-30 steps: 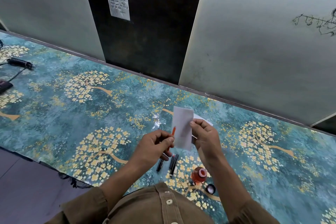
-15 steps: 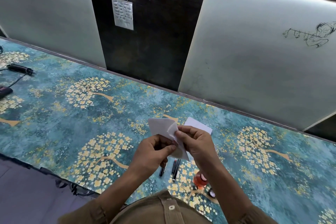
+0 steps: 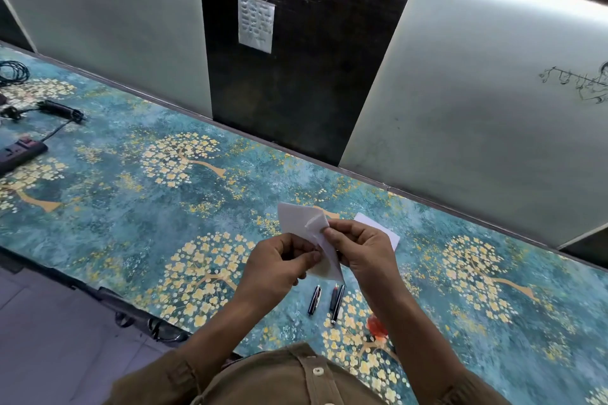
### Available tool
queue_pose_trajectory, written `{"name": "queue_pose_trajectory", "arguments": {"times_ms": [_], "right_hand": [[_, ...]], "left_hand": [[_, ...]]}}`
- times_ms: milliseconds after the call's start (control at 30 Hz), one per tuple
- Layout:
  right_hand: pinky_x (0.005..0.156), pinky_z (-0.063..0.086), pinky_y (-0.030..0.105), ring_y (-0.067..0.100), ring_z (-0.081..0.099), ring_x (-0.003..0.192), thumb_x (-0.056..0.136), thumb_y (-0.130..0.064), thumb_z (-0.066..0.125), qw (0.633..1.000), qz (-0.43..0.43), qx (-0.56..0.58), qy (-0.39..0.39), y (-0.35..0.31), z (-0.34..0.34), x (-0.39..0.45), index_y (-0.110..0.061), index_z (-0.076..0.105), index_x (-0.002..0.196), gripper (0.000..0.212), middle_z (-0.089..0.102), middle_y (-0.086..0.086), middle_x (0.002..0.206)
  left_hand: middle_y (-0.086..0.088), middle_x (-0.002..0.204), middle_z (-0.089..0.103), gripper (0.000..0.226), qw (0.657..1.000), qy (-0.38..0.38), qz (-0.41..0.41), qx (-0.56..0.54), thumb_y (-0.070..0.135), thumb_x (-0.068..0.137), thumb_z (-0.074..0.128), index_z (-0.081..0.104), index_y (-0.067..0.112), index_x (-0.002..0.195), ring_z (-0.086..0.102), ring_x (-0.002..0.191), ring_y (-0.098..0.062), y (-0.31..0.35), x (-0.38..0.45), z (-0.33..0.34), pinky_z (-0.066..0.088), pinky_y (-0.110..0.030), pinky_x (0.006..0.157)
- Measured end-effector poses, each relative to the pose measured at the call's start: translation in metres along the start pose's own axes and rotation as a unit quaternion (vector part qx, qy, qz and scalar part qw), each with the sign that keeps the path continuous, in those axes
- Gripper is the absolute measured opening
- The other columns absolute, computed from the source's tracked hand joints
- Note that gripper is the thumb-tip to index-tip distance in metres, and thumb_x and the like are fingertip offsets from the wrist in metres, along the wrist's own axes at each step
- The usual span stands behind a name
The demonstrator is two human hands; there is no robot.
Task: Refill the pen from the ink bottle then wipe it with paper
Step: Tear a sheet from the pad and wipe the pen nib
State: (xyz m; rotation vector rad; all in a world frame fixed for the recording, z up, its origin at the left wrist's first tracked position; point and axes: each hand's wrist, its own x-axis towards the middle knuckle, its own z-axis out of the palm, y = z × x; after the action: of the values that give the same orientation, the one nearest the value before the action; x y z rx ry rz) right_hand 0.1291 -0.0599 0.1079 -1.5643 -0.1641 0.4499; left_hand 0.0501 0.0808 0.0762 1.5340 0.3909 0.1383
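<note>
Head view, read left to right. At the table's far left edge lie a power strip and a coiled cable, well apart from the work. Near the front edge, left hand is closed, thumb against forefinger, pinching something at the lower part of a white paper; what it pinches is hidden, so the pen part being cleaned cannot be seen. Right hand is also closed, its fingertips gripping the crumpled upper fold of the same paper. Both are raised above the table. Below them, on the table, lie three dark pen parts side by side. Just right of these, partly behind the right forearm, stands the reddish ink bottle. A second white sheet lies flat beyond the right hand, toward the back edge.

Step in hand, as judged: the wipe with paper, filling apparently finished. The next move calls for drawing the hidden piece through the fold while keeping the paper pinched around it, then turning to clean paper. Risk: ink reaching the fingers.
</note>
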Motion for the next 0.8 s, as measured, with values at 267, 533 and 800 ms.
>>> {"name": "queue_pose_trajectory", "arguments": {"times_ms": [267, 533, 800], "right_hand": [[0.070, 0.058, 0.032, 0.014, 0.071, 0.076, 0.089, -0.006, 0.071, 0.987, -0.060, -0.049, 0.139, 0.005, 0.012, -0.002, -0.008, 0.077, 0.095, 0.009, 0.079, 0.007, 0.086], [0.067, 0.056, 0.019, 0.004, 0.070, 0.073, 0.089, -0.004, 0.070, 0.985, -0.092, -0.090, 0.117, 0.017, 0.037, -0.021, -0.012, 0.077, 0.089, 0.011, 0.079, -0.002, 0.081], [0.067, 0.061, 0.028, 0.012, 0.076, 0.082, 0.093, 0.013, 0.050, 0.993, -0.030, -0.070, 0.089, 0.028, 0.037, -0.038, -0.019, 0.074, 0.093, 0.040, 0.079, -0.008, 0.085]], "left_hand": [[0.002, 0.067, 0.070, 0.007, 0.999, -0.036, 0.016, -0.001, 0.012, 0.090, 0.069, 0.072, 0.013, 0.084, 0.062, 0.058, -0.014, 0.000, 0.000, -0.021, 0.049, -0.030, 0.055], [0.004, 0.065, 0.069, 0.009, 0.997, -0.070, -0.006, 0.027, 0.014, 0.090, 0.070, 0.072, 0.017, 0.082, 0.059, 0.055, -0.013, -0.004, 0.002, -0.041, 0.049, -0.031, 0.056], [0.009, 0.054, 0.065, 0.026, 0.990, -0.115, -0.005, 0.077, 0.013, 0.092, 0.067, 0.073, 0.027, 0.071, 0.053, 0.047, -0.010, -0.009, 0.002, -0.050, 0.044, -0.022, 0.050]]}}
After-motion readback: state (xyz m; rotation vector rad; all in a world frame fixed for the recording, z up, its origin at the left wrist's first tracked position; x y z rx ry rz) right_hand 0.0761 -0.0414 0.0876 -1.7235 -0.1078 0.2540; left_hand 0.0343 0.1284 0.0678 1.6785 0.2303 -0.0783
